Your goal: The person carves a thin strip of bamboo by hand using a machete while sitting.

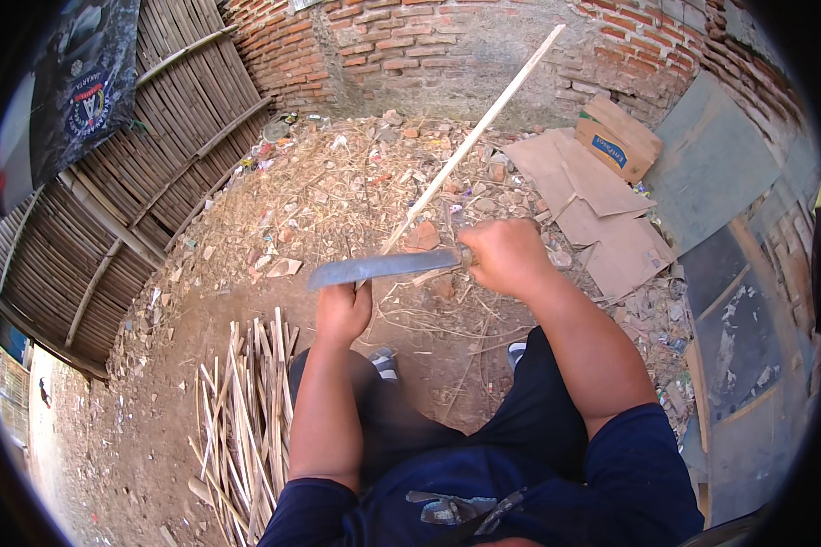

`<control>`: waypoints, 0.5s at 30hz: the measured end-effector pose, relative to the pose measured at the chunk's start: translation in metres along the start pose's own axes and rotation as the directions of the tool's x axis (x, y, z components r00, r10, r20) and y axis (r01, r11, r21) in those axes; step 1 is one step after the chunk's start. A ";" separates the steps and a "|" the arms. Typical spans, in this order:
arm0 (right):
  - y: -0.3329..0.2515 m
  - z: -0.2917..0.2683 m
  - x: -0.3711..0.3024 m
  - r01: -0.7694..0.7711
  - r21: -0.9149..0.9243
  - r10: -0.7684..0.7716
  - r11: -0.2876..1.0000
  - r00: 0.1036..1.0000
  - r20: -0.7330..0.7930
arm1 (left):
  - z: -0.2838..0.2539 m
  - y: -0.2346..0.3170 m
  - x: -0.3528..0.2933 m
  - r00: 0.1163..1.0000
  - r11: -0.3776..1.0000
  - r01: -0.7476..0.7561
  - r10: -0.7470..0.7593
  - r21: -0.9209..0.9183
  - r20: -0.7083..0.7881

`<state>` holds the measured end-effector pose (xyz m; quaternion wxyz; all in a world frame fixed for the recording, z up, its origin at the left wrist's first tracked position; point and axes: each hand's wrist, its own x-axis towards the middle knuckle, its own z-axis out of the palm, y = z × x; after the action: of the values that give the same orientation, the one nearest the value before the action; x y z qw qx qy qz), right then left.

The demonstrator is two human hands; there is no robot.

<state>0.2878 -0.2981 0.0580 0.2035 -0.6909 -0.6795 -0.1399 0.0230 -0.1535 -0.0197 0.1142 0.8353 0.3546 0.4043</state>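
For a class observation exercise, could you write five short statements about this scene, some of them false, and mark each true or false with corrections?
1. The right hand grips the machete by its handle. True.
2. The left hand is empty. False: the left hand holds a long pale strip.
3. A pile of strips lies on the person's left. True.
4. The cardboard box is at the picture's left. False: the cardboard box is at the upper right.
5. The brick wall stands ahead. True.
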 end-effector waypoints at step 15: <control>0.004 -0.002 -0.002 -0.097 -0.018 0.098 0.995 0.992 0.076 | -0.008 0.019 0.004 0.969 0.966 0.205 -0.223 0.161 0.104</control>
<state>0.2914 -0.3003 0.0584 0.1791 -0.7296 -0.6511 -0.1080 0.0282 -0.1652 -0.0036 0.1158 0.8213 0.4643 0.3106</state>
